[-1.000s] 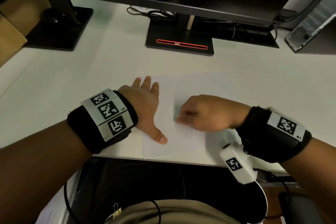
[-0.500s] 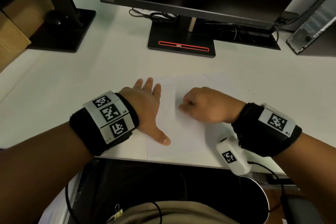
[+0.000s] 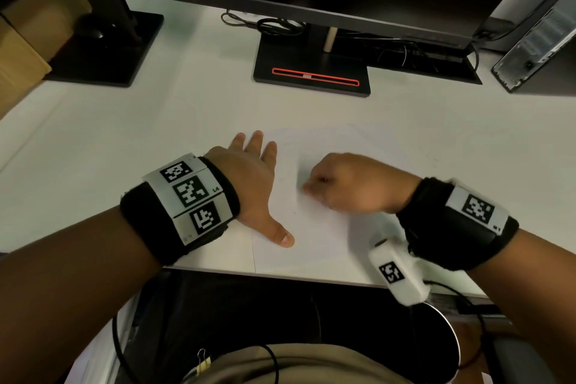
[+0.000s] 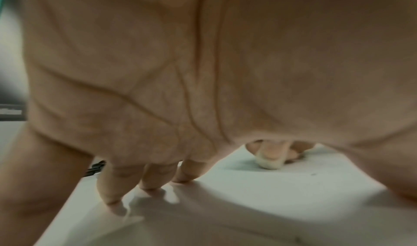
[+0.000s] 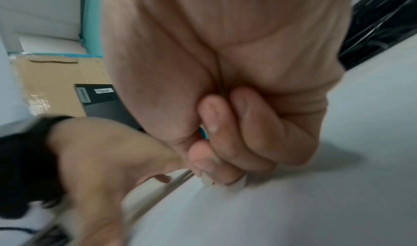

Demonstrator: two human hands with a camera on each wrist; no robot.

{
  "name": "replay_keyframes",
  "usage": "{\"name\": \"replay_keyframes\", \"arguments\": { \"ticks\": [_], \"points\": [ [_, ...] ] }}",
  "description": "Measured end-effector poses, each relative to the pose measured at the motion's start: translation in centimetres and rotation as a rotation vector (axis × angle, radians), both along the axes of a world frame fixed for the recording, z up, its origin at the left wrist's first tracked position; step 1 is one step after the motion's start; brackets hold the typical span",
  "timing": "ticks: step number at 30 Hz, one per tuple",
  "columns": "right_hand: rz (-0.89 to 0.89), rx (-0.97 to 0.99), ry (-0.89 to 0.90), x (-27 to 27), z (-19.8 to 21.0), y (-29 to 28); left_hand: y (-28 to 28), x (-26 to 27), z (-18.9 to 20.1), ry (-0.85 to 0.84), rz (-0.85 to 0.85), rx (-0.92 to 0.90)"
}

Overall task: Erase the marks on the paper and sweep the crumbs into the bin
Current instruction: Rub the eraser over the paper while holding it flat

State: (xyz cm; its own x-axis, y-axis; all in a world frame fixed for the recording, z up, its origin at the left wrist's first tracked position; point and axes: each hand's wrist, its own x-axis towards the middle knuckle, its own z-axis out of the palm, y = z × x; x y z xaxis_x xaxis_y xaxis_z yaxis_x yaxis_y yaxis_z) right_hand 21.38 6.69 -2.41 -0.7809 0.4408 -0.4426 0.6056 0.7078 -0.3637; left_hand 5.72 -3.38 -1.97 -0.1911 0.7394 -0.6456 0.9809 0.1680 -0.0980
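A white sheet of paper [image 3: 314, 237] lies on the white desk near its front edge. My left hand [image 3: 255, 184] rests flat on the paper's left side, fingers spread and thumb out. My right hand [image 3: 349, 184] is curled in a fist over the middle of the sheet and pinches a small white eraser [image 4: 269, 162] against the paper. From the right wrist view only the eraser's white tip [image 5: 208, 178] shows under the fingers. A few tiny dark specks [image 4: 313, 174] lie on the sheet. The round metal bin [image 3: 448, 340] sits below the desk edge at the right.
A monitor on a black stand [image 3: 311, 72] is at the back centre with cables beside it. A second black stand [image 3: 103, 50] and a cardboard box [image 3: 21, 50] are at the left. A computer case [image 3: 536, 50] leans at the back right.
My right fist with the eraser slid away from me and slightly right, then back towards me, rubbing over the paper. The left hand has stayed flat on the sheet.
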Motion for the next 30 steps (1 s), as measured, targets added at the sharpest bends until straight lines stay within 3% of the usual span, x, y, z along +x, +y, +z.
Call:
{"name": "replay_keyframes", "arguments": {
  "ticks": [3, 7, 12, 17, 22, 26, 30],
  "points": [
    [-0.07, 0.031, 0.029, 0.0, 0.2, 0.7, 0.1, 0.1, 0.1, 0.0, 0.008, -0.011],
    [0.048, -0.062, -0.023, 0.2, 0.1, -1.7, 0.1, 0.1, 0.0, 0.003, 0.004, 0.0],
    [-0.087, 0.011, 0.023, 0.0, 0.4, 0.7, 0.1, 0.2, 0.2, 0.004, 0.007, -0.013],
    [0.067, -0.072, -0.04, -0.2, 0.3, -2.0, 0.0, 0.2, 0.0, 0.016, -0.004, 0.012],
    [-0.057, 0.026, 0.027, -0.6, 0.4, 0.2, -0.1, 0.3, 0.1, 0.024, -0.003, 0.004],
    [0.099, -0.046, -0.017, -0.9, 0.0, -2.3, -0.1, 0.2, -0.1, 0.024, -0.007, 0.018],
    [-0.009, -0.003, 0.007, -1.3, 0.4, -0.2, -0.1, 0.2, 0.0, 0.023, -0.002, 0.014]
  ]
}}
